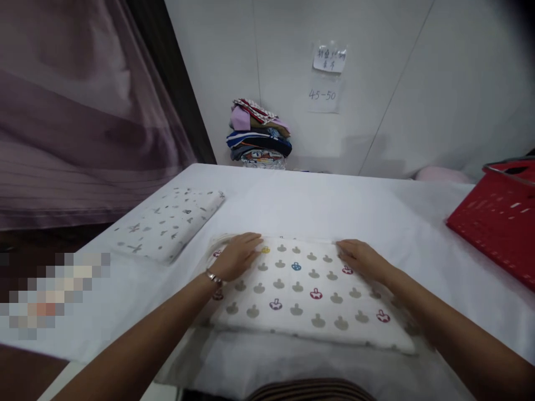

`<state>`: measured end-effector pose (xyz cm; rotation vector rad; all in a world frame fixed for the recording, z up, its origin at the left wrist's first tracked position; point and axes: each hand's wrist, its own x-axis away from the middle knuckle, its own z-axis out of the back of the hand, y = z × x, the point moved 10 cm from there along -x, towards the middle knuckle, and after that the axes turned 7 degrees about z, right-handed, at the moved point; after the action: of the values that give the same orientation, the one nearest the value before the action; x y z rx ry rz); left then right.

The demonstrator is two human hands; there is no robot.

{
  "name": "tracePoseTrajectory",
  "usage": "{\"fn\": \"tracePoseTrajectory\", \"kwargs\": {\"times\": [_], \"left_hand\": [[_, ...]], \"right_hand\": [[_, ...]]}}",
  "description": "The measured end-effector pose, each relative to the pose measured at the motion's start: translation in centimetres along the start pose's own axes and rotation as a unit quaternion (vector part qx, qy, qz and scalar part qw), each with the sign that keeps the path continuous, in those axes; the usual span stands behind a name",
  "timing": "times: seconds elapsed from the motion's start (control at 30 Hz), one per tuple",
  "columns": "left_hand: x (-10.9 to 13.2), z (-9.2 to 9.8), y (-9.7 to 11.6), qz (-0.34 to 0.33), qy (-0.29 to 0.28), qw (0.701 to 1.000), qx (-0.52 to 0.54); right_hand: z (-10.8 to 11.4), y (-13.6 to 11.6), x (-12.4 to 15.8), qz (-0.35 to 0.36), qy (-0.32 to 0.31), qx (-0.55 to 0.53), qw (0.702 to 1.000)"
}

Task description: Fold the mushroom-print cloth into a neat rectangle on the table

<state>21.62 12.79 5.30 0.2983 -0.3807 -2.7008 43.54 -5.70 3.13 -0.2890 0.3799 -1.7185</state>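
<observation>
mushroom-print cloth (pixel 296 287): folded, flat on white table (pixel 301 203)
left hand (pixel 237 257): fingers outstretched on the cloth's far left
right hand (pixel 363 258): fingers outstretched on its far right
grey-print cloth (pixel 169 224): left of mushroom-print cloth

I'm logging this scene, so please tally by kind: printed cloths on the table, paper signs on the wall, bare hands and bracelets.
Cloths: 2 (mushroom cloth, grey-print cloth)
Signs: 2 (upper sign, lower sign)
Hands: 2 (left hand, right hand)
Bracelet: 1
Total: 7. Whatever the pixelated patch hides is left out.
</observation>
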Motion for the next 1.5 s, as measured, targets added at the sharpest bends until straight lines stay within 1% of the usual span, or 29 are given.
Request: {"fn": "tracePoseTrajectory", "kwargs": {"times": [0.1, 0.17, 0.33, 0.4, 0.47, 0.6, 0.67, 0.77, 0.9, 1.0, 1.07, 1.2, 1.27, 1.33, 1.4, 1.5], "left_hand": [[-2.7, -2.2, -0.2, -0.03, -0.043, 0.998, -0.022], [-3.6, -2.9, -0.6, -0.036, -0.066, 0.997, -0.025], [-5.3, -3.3, -1.1, -0.023, -0.12, 0.992, -0.018], [-5.8, -3.4, -1.1, -0.015, -0.138, 0.99, -0.012], [-6.1, -3.4, -1.1, -0.007, -0.143, 0.99, -0.004], [-6.1, -3.5, -1.1, 0.006, -0.15, 0.989, -0.003], [-5.9, -3.5, -0.9, 0.005, -0.154, 0.988, -0.002], [-5.6, -3.0, -0.7, 0.014, -0.158, 0.987, 0.017], [-5.4, -2.8, -1.5, 0.072, -0.178, 0.98, 0.05], [-5.9, -2.5, -2.2, 0.098, -0.153, 0.982, 0.044], [-6.4, -2.7, -2.7, 0.108, -0.138, 0.984, 0.027], [-6.9, -3.9, -3.4, 0.126, -0.159, 0.979, 0.015], [-6.9, -4.0, -3.6, 0.128, -0.165, 0.977, 0.031], [-6.5, -3.9, -4.0, 0.143, -0.173, 0.972, 0.062], [-5.8, -3.6, -4.7, 0.163, -0.181, 0.965, 0.093], [-4.7, -2.6, -6.2, 0.182, -0.174, 0.963, 0.096]], "right_hand": [[-0.3, 0.9, -1.2, -0.007, -0.034, 0.031, 0.999], [-0.5, 1.7, -1.5, -0.022, -0.056, 0.019, 0.998], [-1.1, 3.3, -2.1, -0.074, -0.113, -0.05, 0.99], [-1.3, 3.3, -2.3, -0.087, -0.134, -0.061, 0.985], [-1.1, 2.7, -2.4, -0.082, -0.136, -0.052, 0.986], [-0.2, 1.0, -2.0, -0.041, -0.09, 0.015, 0.995], [-0.2, 0.4, -1.4, -0.024, -0.077, 0.039, 0.996], [-0.5, 0.4, -0.6, -0.031, -0.077, 0.024, 0.996], [0.1, 1.3, -0.6, -0.066, -0.068, -0.04, 0.995], [0.6, 2.3, -1.6, -0.096, -0.039, -0.049, 0.993], [0.4, 2.6, -2.5, -0.1, -0.038, -0.038, 0.994], [-0.8, 2.7, -3.5, -0.098, -0.06, -0.007, 0.993], [-0.8, 3.0, -3.2, -0.106, -0.065, -0.002, 0.992], [-0.6, 3.8, -2.4, -0.127, -0.069, -0.009, 0.989], [-0.3, 5.2, -1.3, -0.156, -0.077, -0.027, 0.984], [0.6, 7.7, 0.5, -0.196, -0.078, -0.044, 0.976]]}}
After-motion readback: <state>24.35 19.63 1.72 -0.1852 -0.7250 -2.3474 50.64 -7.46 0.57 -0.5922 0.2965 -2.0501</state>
